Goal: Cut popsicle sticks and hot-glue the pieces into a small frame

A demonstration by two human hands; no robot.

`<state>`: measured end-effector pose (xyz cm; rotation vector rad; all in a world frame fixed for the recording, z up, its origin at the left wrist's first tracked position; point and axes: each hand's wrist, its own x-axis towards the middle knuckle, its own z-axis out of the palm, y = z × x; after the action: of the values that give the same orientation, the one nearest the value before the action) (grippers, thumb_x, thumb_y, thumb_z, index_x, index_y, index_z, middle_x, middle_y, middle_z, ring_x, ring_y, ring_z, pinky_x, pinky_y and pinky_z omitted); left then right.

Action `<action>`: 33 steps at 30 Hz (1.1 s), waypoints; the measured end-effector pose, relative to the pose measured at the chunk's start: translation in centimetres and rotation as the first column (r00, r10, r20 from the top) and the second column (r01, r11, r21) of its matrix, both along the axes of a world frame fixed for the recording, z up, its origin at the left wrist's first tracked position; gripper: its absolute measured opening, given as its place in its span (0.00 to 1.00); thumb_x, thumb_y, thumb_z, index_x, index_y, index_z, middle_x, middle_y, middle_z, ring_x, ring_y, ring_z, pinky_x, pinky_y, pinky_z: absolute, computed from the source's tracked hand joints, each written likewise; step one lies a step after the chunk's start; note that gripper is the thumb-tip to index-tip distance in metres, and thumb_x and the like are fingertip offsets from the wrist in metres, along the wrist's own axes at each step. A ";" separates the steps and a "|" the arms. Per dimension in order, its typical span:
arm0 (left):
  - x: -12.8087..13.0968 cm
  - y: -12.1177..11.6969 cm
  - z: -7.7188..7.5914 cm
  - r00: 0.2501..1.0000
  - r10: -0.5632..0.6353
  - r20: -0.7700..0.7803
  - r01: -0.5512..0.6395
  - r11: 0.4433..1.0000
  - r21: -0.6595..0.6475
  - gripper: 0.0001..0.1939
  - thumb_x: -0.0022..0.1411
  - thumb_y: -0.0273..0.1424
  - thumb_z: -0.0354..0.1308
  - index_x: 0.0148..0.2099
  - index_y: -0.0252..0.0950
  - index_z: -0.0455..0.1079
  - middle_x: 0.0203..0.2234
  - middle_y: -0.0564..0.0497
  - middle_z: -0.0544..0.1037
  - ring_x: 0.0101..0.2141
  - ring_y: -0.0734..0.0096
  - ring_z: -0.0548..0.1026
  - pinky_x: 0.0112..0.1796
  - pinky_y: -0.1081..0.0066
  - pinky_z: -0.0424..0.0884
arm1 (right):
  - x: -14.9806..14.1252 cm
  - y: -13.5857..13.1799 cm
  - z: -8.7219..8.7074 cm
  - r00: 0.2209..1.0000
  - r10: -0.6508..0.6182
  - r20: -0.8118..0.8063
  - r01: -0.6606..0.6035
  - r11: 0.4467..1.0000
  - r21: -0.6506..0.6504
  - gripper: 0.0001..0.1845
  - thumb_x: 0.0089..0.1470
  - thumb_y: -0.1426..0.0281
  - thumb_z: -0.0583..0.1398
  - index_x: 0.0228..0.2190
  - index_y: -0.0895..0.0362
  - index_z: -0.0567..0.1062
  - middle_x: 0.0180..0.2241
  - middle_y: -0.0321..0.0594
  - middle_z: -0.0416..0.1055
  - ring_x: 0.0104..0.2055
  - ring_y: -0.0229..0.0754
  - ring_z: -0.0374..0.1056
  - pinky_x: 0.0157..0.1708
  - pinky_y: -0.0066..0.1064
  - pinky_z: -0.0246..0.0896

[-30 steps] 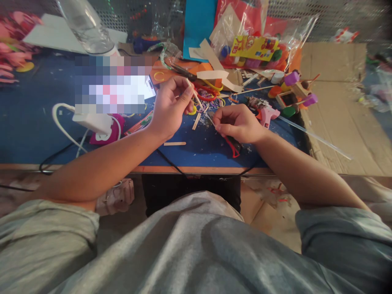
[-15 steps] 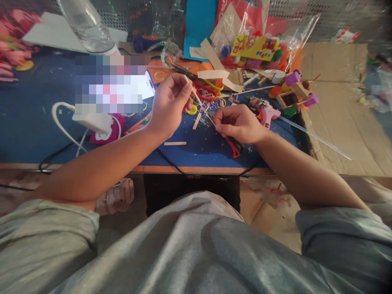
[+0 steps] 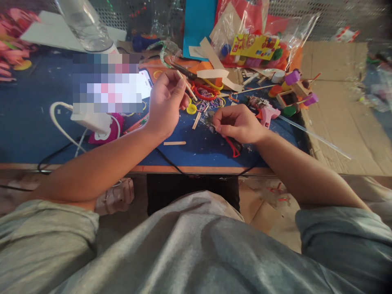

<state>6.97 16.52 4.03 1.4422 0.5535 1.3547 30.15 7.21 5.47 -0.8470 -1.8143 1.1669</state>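
Note:
Between the thumb and fingers of my left hand (image 3: pixel 165 102), a thin wooden stick (image 3: pixel 187 86) slants down to the right. My right hand (image 3: pixel 237 122) is pinched low over the blue table; whatever lies at its fingertips is too small to make out. Under that hand lies a tool with red-edged handles (image 3: pixel 234 149), partly hidden. Short stick pieces (image 3: pixel 196 121) and pale scraps rest between the hands, close to a yellow cap (image 3: pixel 191 108). A flat craft stick (image 3: pixel 174 143) lies nearer the table's front edge.
A pink glue gun (image 3: pixel 269 115) and a clear glue stick (image 3: pixel 315 136) are at the right, beside cardboard (image 3: pixel 343 114). Scissors (image 3: pixel 183 70), paper strips and a clay bag (image 3: pixel 255 47) crowd the back. Left stand a bottle (image 3: pixel 88 28), lit phone (image 3: pixel 145 83) and white charger (image 3: pixel 92 120).
My left hand has shifted slightly left with its stick, whose lower tip has drawn away from my right hand. My right hand stays almost in place.

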 end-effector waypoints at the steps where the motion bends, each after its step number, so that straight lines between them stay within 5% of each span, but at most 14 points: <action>1: -0.2 0.3 -0.1 1.000 0.002 0.001 -0.002 1.000 0.007 0.22 0.69 0.57 0.72 0.44 0.49 0.68 0.36 0.56 0.78 0.26 0.74 0.65 0.27 0.62 0.60 | 0.0 0.0 0.0 1.000 0.001 0.004 -0.001 1.000 0.002 0.22 0.59 0.56 0.78 0.29 0.57 0.77 0.23 0.30 0.70 0.22 0.31 0.61 0.22 0.26 0.54; 6: -0.8 1.0 -0.3 0.996 -0.055 -0.077 0.061 0.994 0.088 0.20 0.77 0.56 0.65 0.47 0.50 0.65 0.36 0.57 0.79 0.30 0.73 0.68 0.29 0.62 0.58 | 0.0 -0.1 -0.3 0.998 0.006 -0.058 -0.008 0.999 -0.033 0.22 0.61 0.55 0.76 0.30 0.57 0.77 0.24 0.31 0.71 0.22 0.32 0.64 0.22 0.27 0.56; 13: 0.2 -0.8 0.3 0.987 -0.122 -0.106 0.110 0.988 -0.110 0.20 0.69 0.53 0.71 0.42 0.48 0.67 0.36 0.56 0.83 0.28 0.72 0.73 0.29 0.61 0.65 | -0.2 -0.1 -0.6 0.969 -0.061 -0.239 0.017 0.984 -0.179 0.15 0.57 0.61 0.74 0.30 0.54 0.77 0.26 0.34 0.75 0.23 0.36 0.67 0.20 0.28 0.59; 18: 0.1 -1.3 0.9 0.976 -0.175 -0.126 0.161 0.980 -0.113 0.23 0.69 0.53 0.72 0.41 0.45 0.66 0.32 0.55 0.79 0.27 0.72 0.76 0.28 0.65 0.67 | -0.3 -0.3 -0.3 0.959 -0.075 -0.273 0.007 0.970 -0.243 0.17 0.56 0.59 0.72 0.27 0.52 0.72 0.26 0.35 0.74 0.23 0.38 0.66 0.20 0.30 0.59; 25: 0.1 -1.3 1.1 0.979 -0.156 -0.128 0.139 0.981 -0.134 0.24 0.65 0.54 0.73 0.41 0.45 0.66 0.30 0.55 0.79 0.26 0.72 0.74 0.27 0.65 0.66 | -0.4 -0.1 -0.5 0.979 -0.084 -0.185 0.052 0.985 -0.167 0.30 0.61 0.39 0.70 0.27 0.49 0.70 0.22 0.32 0.61 0.21 0.40 0.59 0.20 0.37 0.59; 33: 0.2 -1.4 1.1 0.985 -0.151 -0.088 0.138 0.981 -0.135 0.22 0.64 0.51 0.74 0.40 0.45 0.67 0.29 0.56 0.78 0.25 0.73 0.73 0.27 0.65 0.66 | -0.8 -0.6 0.2 0.987 -0.113 -0.112 0.103 0.990 -0.093 0.36 0.64 0.37 0.69 0.21 0.50 0.69 0.19 0.31 0.59 0.18 0.37 0.59 0.19 0.35 0.53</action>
<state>7.16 15.14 5.16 1.4202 0.5768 1.1189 29.31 6.59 5.65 -0.8968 -1.6131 1.2069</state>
